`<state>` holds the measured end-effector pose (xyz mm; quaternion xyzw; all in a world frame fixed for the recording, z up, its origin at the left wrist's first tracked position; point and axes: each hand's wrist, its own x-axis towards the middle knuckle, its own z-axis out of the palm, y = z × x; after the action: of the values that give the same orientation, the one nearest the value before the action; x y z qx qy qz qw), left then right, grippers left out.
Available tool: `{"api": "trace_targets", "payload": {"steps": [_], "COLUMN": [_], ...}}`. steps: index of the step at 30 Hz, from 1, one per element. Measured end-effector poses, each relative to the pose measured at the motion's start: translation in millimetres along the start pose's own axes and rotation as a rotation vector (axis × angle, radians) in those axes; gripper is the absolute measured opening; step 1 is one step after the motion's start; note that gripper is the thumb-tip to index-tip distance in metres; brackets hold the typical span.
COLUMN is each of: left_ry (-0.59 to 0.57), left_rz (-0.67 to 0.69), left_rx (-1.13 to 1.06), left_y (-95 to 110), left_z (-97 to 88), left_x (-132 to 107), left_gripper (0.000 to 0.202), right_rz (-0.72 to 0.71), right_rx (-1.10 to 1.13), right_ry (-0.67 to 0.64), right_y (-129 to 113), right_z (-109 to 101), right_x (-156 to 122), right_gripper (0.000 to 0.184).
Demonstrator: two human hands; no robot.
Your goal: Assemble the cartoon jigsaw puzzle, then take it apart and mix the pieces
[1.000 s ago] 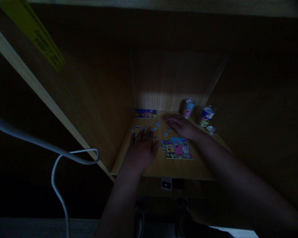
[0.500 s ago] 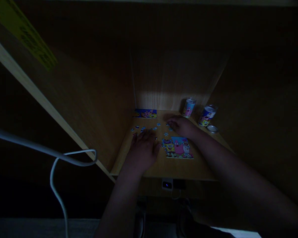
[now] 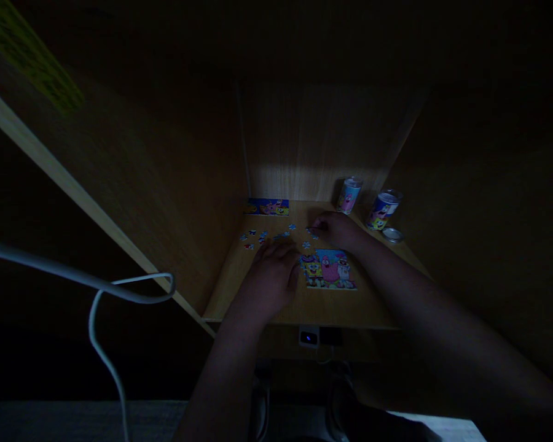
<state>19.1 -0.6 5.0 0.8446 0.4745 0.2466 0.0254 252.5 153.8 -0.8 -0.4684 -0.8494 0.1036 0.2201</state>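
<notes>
On the wooden shelf board, a partly joined jigsaw puzzle [image 3: 329, 270] with cartoon figures lies flat, its left edge uneven. My left hand [image 3: 274, 270] rests palm down just left of it, fingers stretched forward beside several loose puzzle pieces [image 3: 262, 236]. Beyond the puzzle, my right hand [image 3: 338, 229] is low over the board with its fingers drawn together. Their tips meet loose pieces [image 3: 313, 234]; whether one is held is too dark to see. Another single puzzle piece [image 3: 306, 245] lies between the hands, and one more piece [image 3: 292, 227] is farther back.
A second cartoon picture strip [image 3: 268, 207] lies along the back wall. Two printed cans [image 3: 349, 195] stand at the back right, with a round metal lid [image 3: 392, 235] beside them. A white cable [image 3: 105, 288] hangs at left. Below the shelf edge is a small device [image 3: 308, 337] with a lit screen.
My left hand has shifted slightly right, toward the puzzle, uncovering a piece at its left. The right hand stays in nearly the same place. The whole view has moved a little.
</notes>
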Motion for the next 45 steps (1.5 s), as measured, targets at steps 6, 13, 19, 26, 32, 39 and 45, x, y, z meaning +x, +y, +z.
{"api": "trace_targets", "payload": {"steps": [6, 13, 19, 26, 32, 39, 45], "left_ry": [0.0, -0.068, -0.095, -0.03, 0.015, -0.004, -0.003], "left_rz": [0.057, -0.002, -0.007, -0.016, -0.031, 0.009, 0.044], "left_rx": [-0.041, 0.011, 0.03, 0.012, 0.014, -0.044, -0.074], "left_y": [6.6, 10.4, 9.7, 11.0, 8.3, 4.5, 3.2], "left_z": [3.4, 5.1, 8.7, 7.0, 3.3, 2.1, 4.1], "left_x": [1.3, -1.2, -2.3, 0.4, 4.9, 5.9, 6.0], "left_gripper": [0.031, 0.046, 0.045, 0.038, 0.034, 0.053, 0.05], "right_rz": [0.007, 0.024, 0.035, 0.011, 0.018, 0.006, -0.047], "right_rx": [-0.108, -0.086, -0.033, 0.23, 0.62, 0.317, 0.489], "right_ry": [0.015, 0.0, -0.013, 0.065, -0.174, 0.044, -0.031], "right_y": [-5.2, -6.5, -7.0, -6.5, -13.0, -6.1, -8.4], "right_z": [0.6, 1.7, 0.8, -4.5, -1.3, -7.0, -12.5], "right_x": [0.1, 2.2, 2.7, 0.2, -3.2, -2.1, -2.5], "right_gripper": [0.025, 0.016, 0.008, 0.002, 0.014, 0.009, 0.018]}}
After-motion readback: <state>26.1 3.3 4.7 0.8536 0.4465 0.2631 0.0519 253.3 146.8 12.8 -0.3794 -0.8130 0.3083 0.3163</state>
